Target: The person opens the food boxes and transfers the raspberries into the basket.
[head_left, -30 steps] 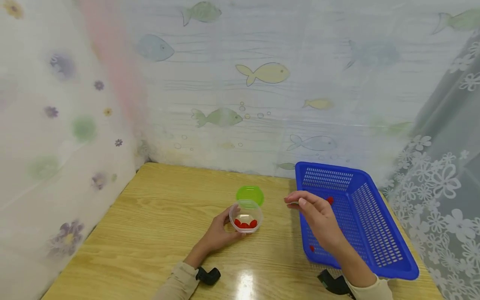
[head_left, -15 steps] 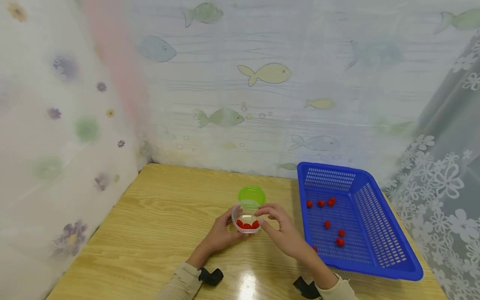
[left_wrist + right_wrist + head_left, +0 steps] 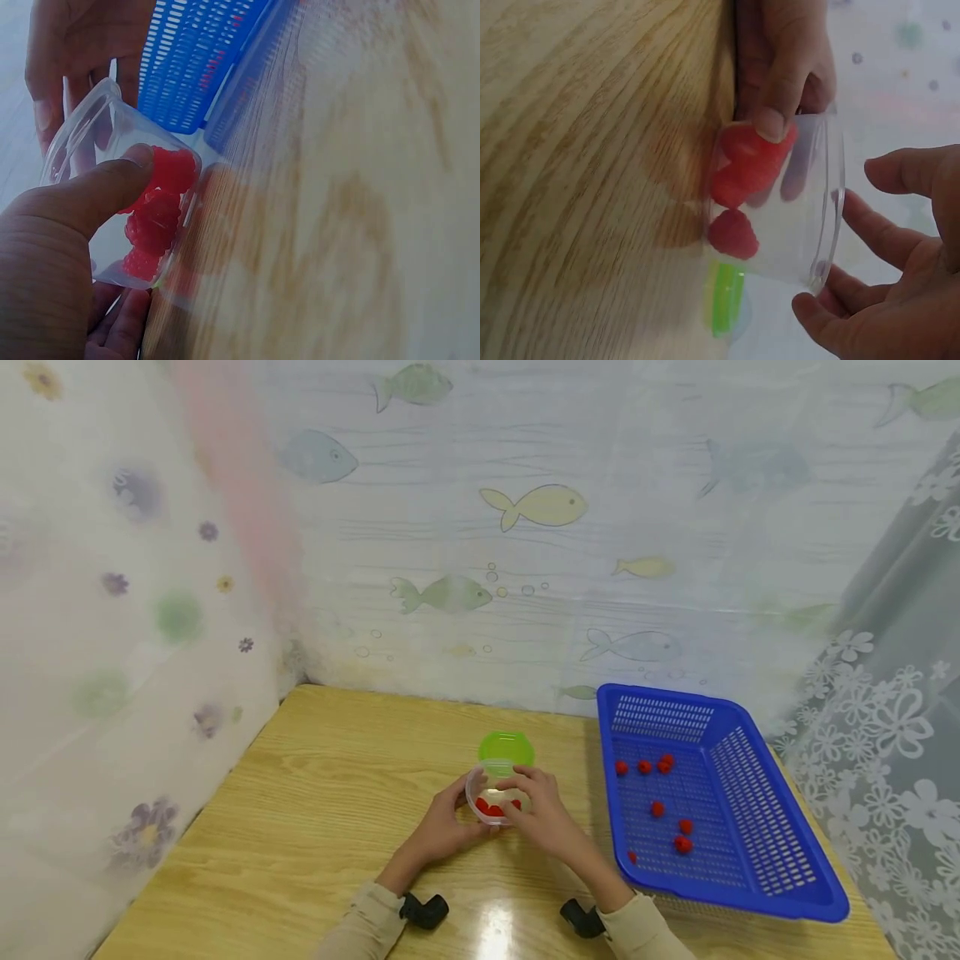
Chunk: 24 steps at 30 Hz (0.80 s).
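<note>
My left hand grips a small clear plastic container from the left, its thumb pressed to the wall in the left wrist view. Several red raspberries lie on the container's bottom. On the other side, my right hand is at the container's mouth with its fingers spread and loosely bent. The right wrist view shows its thumb apart from the rim, other fingertips right at the rim, and nothing pinched between them. A bright green lid lies on the table just behind the container.
A blue perforated plastic basket stands at the right of the wooden table, with several loose raspberries on its floor. Printed curtains hang behind and on both sides of the table.
My right hand has moved left from the basket's edge to the container's mouth, uncovering the raspberries in the basket. The left hand keeps holding the container in place.
</note>
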Available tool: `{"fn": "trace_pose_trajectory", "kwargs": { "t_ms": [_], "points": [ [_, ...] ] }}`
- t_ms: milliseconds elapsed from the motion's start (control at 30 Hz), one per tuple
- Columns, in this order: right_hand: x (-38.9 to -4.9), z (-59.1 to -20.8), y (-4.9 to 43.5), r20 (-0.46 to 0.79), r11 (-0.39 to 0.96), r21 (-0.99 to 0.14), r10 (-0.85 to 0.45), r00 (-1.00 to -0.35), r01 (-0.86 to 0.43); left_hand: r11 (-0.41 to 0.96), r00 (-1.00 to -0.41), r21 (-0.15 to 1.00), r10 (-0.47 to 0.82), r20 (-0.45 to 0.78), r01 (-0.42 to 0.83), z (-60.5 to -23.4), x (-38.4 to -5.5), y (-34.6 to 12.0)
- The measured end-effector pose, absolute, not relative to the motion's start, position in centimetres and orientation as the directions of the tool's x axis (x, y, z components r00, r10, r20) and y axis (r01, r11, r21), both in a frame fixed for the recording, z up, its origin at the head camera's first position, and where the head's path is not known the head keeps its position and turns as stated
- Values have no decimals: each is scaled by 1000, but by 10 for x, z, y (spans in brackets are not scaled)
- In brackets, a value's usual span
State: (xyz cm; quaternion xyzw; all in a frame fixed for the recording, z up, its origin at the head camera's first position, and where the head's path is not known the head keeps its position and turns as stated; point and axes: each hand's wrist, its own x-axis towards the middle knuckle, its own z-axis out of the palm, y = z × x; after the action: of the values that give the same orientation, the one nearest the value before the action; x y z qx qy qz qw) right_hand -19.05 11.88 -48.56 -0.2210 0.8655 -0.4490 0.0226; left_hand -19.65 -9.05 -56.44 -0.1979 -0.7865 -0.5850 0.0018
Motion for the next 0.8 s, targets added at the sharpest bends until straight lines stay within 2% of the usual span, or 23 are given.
{"fn": "trace_pose_trajectory", "kwargs": {
  "t_ms": [300, 567, 800],
  "points": [
    [-208, -495, 114, 192, 480, -791, -393, -899, -379, 242, -922, 918, 312, 232, 313, -565, -198, -90],
    [-213, -500, 114, 162, 431, -841, -376, -912, -327, 243, -923, 917, 303, 237, 315, -567, -199, -91],
    [-215, -500, 115, 86, 498, -805, -441, -893, -323, 259, -922, 914, 314, 226, 312, -566, -198, -92]
  ]
}}
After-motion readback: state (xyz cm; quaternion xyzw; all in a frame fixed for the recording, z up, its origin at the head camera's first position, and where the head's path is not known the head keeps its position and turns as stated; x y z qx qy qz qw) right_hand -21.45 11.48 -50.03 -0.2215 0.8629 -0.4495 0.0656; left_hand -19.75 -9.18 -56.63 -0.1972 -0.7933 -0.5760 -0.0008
